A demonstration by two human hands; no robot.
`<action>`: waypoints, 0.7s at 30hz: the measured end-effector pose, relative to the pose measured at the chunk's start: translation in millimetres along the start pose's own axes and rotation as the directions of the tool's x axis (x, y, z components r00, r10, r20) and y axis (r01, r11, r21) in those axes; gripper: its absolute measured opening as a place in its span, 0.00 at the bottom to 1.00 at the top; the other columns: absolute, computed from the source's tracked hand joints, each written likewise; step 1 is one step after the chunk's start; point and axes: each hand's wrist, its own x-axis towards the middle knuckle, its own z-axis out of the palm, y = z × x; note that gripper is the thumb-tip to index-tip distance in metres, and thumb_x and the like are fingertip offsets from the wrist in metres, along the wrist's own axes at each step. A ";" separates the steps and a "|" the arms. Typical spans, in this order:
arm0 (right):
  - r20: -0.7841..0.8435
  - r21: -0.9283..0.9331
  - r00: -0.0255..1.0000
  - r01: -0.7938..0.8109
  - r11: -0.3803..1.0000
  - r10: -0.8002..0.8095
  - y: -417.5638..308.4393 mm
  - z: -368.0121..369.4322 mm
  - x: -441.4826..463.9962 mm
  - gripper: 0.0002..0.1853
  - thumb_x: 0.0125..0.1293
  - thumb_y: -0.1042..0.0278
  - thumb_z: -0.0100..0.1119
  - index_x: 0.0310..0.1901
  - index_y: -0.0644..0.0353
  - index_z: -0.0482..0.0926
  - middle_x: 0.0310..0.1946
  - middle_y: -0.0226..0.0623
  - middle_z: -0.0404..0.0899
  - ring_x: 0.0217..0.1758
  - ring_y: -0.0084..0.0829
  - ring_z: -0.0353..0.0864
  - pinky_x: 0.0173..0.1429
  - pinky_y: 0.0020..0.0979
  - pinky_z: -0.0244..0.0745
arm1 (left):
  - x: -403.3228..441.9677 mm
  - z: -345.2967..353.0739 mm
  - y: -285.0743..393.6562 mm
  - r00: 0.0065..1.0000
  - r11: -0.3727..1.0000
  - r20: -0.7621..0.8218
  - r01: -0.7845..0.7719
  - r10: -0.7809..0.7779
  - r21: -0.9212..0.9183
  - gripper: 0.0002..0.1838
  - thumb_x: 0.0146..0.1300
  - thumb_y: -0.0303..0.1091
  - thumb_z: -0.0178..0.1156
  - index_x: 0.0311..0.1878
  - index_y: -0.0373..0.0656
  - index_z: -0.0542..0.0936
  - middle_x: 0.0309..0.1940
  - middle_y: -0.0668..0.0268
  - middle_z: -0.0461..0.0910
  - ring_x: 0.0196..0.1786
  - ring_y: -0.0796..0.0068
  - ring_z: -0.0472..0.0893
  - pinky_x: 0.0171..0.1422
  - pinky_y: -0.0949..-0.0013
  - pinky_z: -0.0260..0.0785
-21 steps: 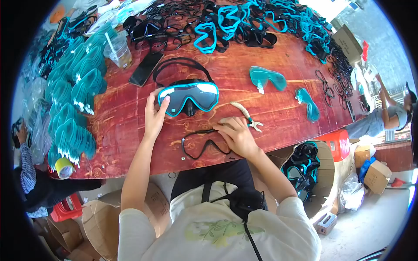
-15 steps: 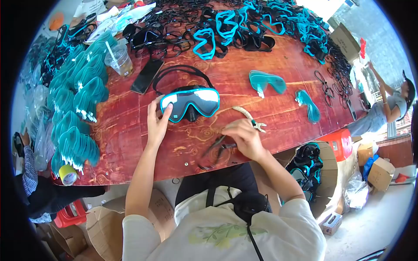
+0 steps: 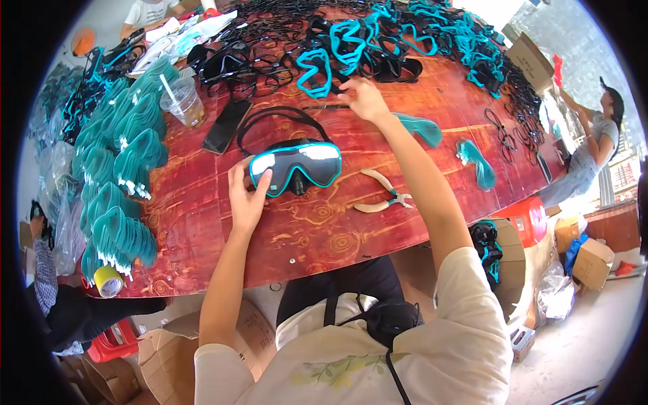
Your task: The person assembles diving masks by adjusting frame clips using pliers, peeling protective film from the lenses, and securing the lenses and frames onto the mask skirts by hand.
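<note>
Turquoise trims the diving mask that sits on the red table in front of us, its black strap looped behind it. Our left hand pinches the mask's left edge, thumb on the front, fingers around the side. Our right hand is stretched out toward the far side, just beside a turquoise frame at the edge of a tangled heap; its fingers are bent, and we cannot tell whether they grip anything. Pliers lie to the mask's right, handles spread. Our right forearm partly covers a teal lens. Left of the mask we have a phone and a plastic cup, near stacked lenses.
</note>
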 end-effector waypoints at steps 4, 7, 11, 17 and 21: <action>0.239 0.092 0.969 -0.094 0.991 0.070 -3.8 6.4 19.8 0.11 0.58 0.59 0.68 0.40 0.53 0.85 0.40 0.46 0.83 0.47 0.44 0.83 0.51 0.43 0.77 | 2.5 -1.1 -5.6 0.999 0.999 -0.006 -0.047 0.047 -0.024 0.23 0.62 0.32 0.68 0.57 0.36 0.73 0.54 0.60 0.66 0.41 0.72 0.81 0.40 0.73 0.79; 0.417 0.114 0.908 -0.003 0.993 -0.045 -3.9 15.7 12.1 0.13 0.59 0.58 0.69 0.41 0.56 0.82 0.36 0.46 0.83 0.43 0.45 0.84 0.47 0.44 0.77 | 0.9 -1.6 4.3 1.000 1.000 0.004 0.011 -0.011 -0.012 0.23 0.61 0.33 0.68 0.57 0.37 0.74 0.55 0.59 0.67 0.37 0.75 0.80 0.37 0.74 0.77; 0.260 0.199 0.957 -0.182 0.963 0.127 -6.9 21.8 -6.2 0.16 0.60 0.62 0.69 0.45 0.59 0.78 0.35 0.47 0.84 0.41 0.48 0.84 0.46 0.44 0.77 | 2.7 -0.8 -9.6 0.996 0.997 -0.029 -0.081 0.081 0.016 0.23 0.60 0.34 0.69 0.56 0.38 0.75 0.54 0.58 0.68 0.36 0.76 0.77 0.37 0.74 0.73; 0.109 -0.170 0.992 -0.038 0.985 0.057 1.8 17.9 -7.3 0.12 0.59 0.61 0.68 0.42 0.54 0.80 0.39 0.39 0.82 0.50 0.44 0.81 0.52 0.44 0.73 | 2.9 0.3 -9.9 0.995 0.995 -0.043 -0.088 0.090 0.056 0.23 0.59 0.34 0.70 0.56 0.39 0.76 0.54 0.58 0.70 0.40 0.74 0.77 0.39 0.73 0.73; 0.143 -0.206 0.987 0.103 0.973 -0.074 9.1 5.7 -12.7 0.08 0.59 0.63 0.66 0.39 0.52 0.83 0.42 0.38 0.80 0.51 0.40 0.79 0.55 0.43 0.71 | 0.5 0.2 0.2 0.986 0.977 -0.063 -0.139 0.151 0.161 0.24 0.56 0.36 0.71 0.55 0.42 0.77 0.54 0.58 0.71 0.47 0.68 0.76 0.49 0.67 0.72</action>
